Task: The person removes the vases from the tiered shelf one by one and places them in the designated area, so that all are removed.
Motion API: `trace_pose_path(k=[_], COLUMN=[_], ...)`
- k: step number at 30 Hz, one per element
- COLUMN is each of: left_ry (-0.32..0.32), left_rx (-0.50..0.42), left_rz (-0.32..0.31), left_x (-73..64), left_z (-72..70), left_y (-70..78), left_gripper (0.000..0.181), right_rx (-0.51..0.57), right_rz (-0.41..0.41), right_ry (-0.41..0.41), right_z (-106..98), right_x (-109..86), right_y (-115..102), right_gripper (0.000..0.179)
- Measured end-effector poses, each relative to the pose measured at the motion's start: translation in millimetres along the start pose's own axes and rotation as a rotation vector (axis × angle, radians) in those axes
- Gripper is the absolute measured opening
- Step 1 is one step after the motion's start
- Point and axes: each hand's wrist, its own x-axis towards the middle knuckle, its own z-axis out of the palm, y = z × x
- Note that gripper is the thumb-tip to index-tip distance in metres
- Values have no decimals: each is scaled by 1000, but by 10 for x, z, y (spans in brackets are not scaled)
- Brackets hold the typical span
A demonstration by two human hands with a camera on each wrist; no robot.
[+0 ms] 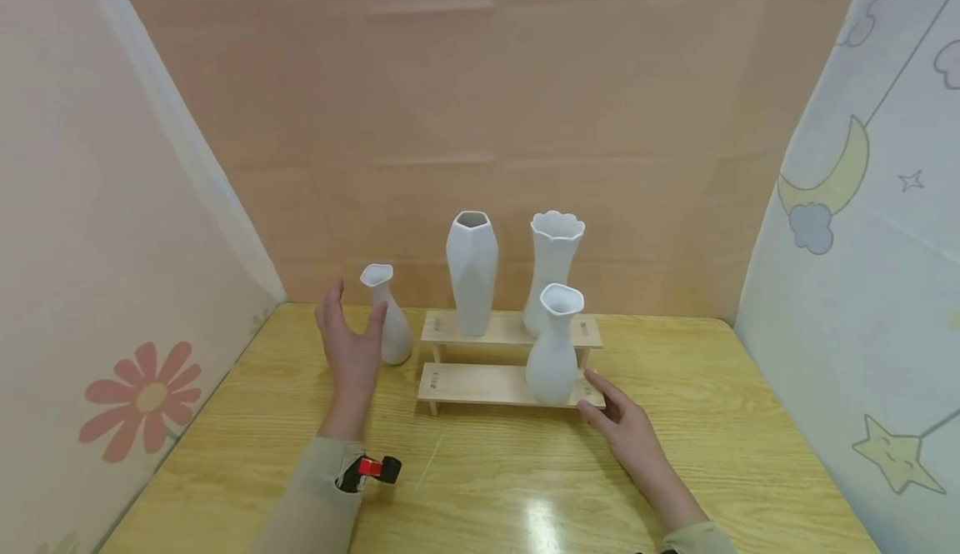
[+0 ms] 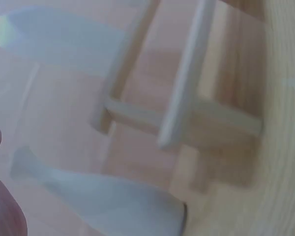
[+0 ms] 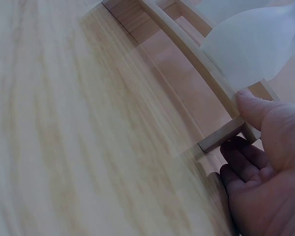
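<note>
Wooden stand (image 1: 472, 382) held by right hand (image 1: 628, 436). Faceted vase (image 1: 472, 275), scalloped vase (image 1: 552, 262) seated on upper tier, bulbous vase (image 1: 552, 362) on lower. Slim vase (image 1: 397, 339) flanked by spread left hand (image 1: 351, 352).

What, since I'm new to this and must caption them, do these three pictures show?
There is no machine, only a person working bare-handed. The wide picture comes from a camera on the head; the two close ones from cameras on the wrists, one each. On the table is a two-tier wooden stand, with a faceted vase and a frilled vase on its upper tier and a round-bodied vase on the lower. A slim vase stands on the table left of the stand. The right hand pinches the stand's lower tier at its right end. The left hand is open beside the slim vase, not gripping it; whether they touch is unclear.
</note>
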Motion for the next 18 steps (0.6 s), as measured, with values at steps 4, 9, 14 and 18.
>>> trace_pose_path(k=[4,9,14,18], left_ry=[-3,-42,-113,-171], left_rx=[-67,-143,-166,-163], left_rz=[46,117,135,138], left_x=[-64,-151,-268,-363], left_z=[14,90,201,313], left_y=[224,420,573,718], left_gripper=[75,71,68,68], right_rx=[0,10,2,-1], right_rz=[5,4,7,6], right_ry=[-10,-14,-17,-16], right_z=[-7,-8,-8,-11], right_x=[7,8,5,4], right_y=[-2,1,-9,-11], right_gripper=[73,73,74,74])
